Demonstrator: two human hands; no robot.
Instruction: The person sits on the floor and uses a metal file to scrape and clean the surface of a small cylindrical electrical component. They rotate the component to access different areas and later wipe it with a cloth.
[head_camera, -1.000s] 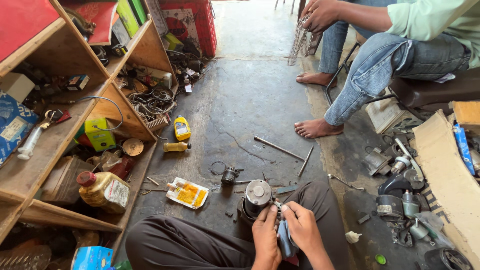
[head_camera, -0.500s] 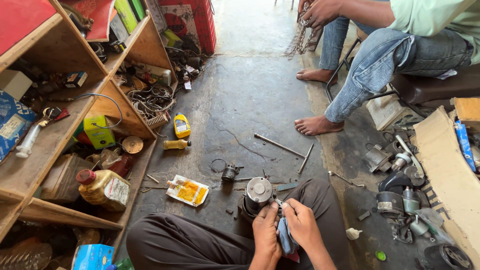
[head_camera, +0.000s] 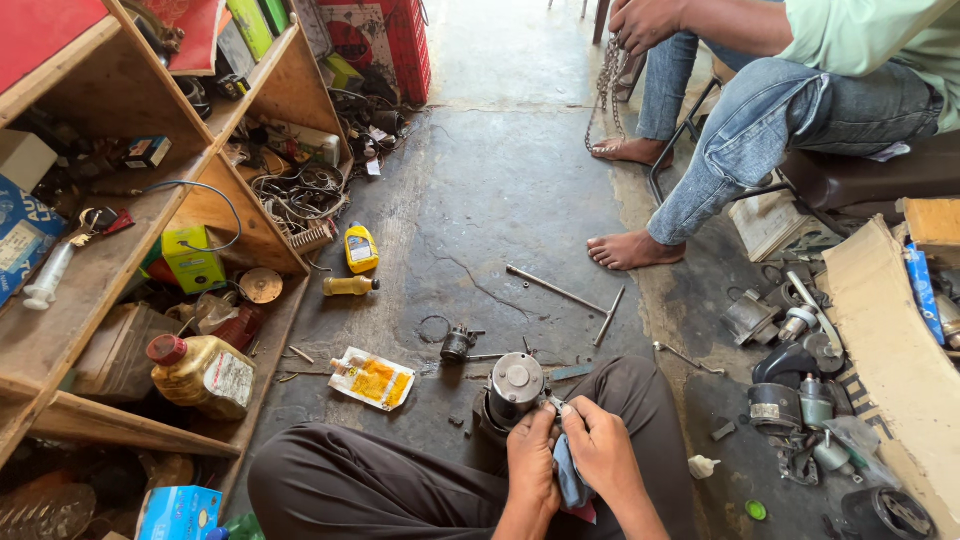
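Both hands (head_camera: 565, 455) unmoved on cloth (head_camera: 570, 480)

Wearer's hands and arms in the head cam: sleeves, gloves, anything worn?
Both are bare: no gloves on the left hand or the right hand, and no sleeves on the forearms as far as the picture's lower edge. No rings, watch or bands show. Dark trousers cover the legs.

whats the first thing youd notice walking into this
Low in the middle, the left hand and right hand meet around a blue cloth, beside a grey metal cylinder on the concrete floor. Wooden shelves crammed with clutter fill the left; upper right, a seated person dangles a chain.
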